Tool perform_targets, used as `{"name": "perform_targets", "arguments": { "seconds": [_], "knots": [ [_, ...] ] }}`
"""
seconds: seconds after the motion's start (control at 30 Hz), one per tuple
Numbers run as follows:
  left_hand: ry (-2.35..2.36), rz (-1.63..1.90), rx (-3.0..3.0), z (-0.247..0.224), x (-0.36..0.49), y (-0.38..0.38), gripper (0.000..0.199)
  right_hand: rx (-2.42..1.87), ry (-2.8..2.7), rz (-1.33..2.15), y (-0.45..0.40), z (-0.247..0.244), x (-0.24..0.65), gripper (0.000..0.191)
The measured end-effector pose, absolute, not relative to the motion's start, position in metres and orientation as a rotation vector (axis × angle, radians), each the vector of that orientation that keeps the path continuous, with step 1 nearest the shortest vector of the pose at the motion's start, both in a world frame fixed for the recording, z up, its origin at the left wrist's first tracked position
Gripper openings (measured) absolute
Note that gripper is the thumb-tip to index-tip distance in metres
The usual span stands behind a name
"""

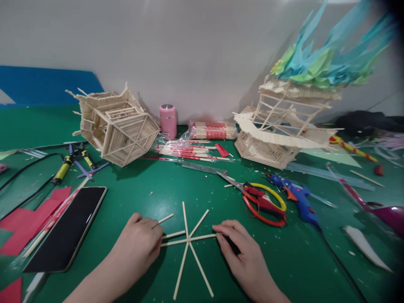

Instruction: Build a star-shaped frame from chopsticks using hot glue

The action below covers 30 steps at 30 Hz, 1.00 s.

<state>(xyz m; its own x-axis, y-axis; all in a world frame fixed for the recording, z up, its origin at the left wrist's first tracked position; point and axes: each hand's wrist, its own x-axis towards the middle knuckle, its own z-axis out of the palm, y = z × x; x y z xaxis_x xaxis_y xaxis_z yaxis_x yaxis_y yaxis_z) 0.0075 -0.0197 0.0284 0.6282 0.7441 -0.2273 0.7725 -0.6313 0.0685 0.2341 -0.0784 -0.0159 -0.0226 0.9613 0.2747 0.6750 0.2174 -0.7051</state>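
On the green table lies a star of thin wooden sticks (188, 240), its spokes meeting at one centre. My right hand (238, 250) pinches the tip of the right-hand spoke between thumb and fingers. My left hand (142, 240) is closed at the star's left side, its fingers curled over loose wooden sticks (173, 234) whose ends poke out to the right. One left spoke also runs up to that hand, and its far end is hidden. Beyond my right hand are red-and-yellow-handled scissors (265, 204) and a blue hot glue gun (296, 195).
Two stick-built models stand at the back, a lantern-like frame (123, 126) and a paper-topped structure (274, 139). Between them are a pink flask (168, 122) and packs of sticks (213, 130). A phone (67, 229), red paper (38, 214) and pliers (67, 164) lie left.
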Motion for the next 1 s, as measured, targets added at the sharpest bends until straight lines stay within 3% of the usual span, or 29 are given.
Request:
{"name": "perform_targets", "arguments": {
  "seconds": [0.4, 0.63, 1.0],
  "knots": [
    [1.065, -0.381, 2.673, 0.029, 0.007, -0.012, 0.028, -1.533, -1.768, 0.535, -0.079, -0.017, 0.234, 0.018],
    [1.111, 0.169, 2.333, 0.019, -0.028, -0.015, 0.025, -1.523, -1.811, 0.532, -0.077, -0.011, 0.234, 0.018],
    [1.308, 0.425, 2.427, -0.013, -0.033, -0.044, 0.017, -1.443, -2.104, 0.691, -0.060, 0.001, 0.196, 0.033]
  ]
}}
